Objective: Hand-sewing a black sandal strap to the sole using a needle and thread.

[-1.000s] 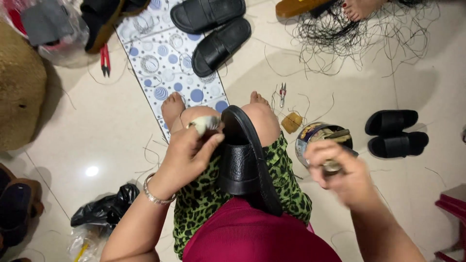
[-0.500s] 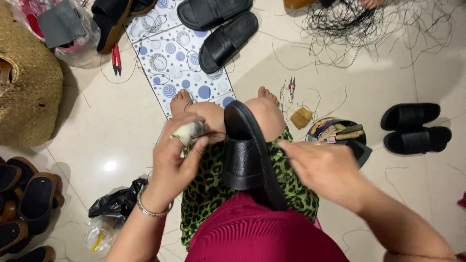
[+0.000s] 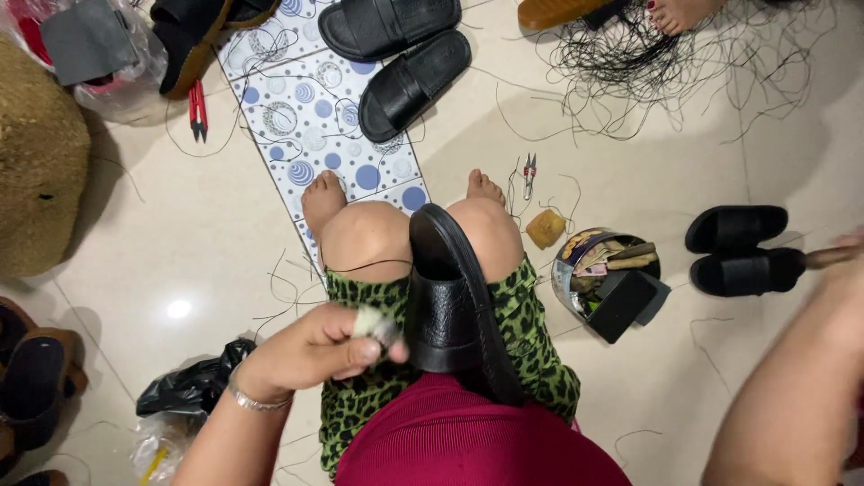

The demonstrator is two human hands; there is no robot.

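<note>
Between the left hand's (image 3: 310, 353) closed fingers (image 3: 360, 349) sits a small pale lump, pressed against the side of the black sandal (image 3: 450, 301). That sandal stands on edge, wedged between the person's knees. The right hand (image 3: 850, 261) is flung out wide and blurred; its grip cannot be told. Judging by the loose black thread (image 3: 648, 63) on the floor and the finished-looking sandals nearby, the stitching of this sandal seems midway. Its strap looks glossy, its sole thick.

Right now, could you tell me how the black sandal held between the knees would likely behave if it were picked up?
The black sandal looks fairly stiff: it stands on edge between the knees without sagging. Its thick sole suggests moderate weight. Its smooth strap may feel slightly slippery.
</note>
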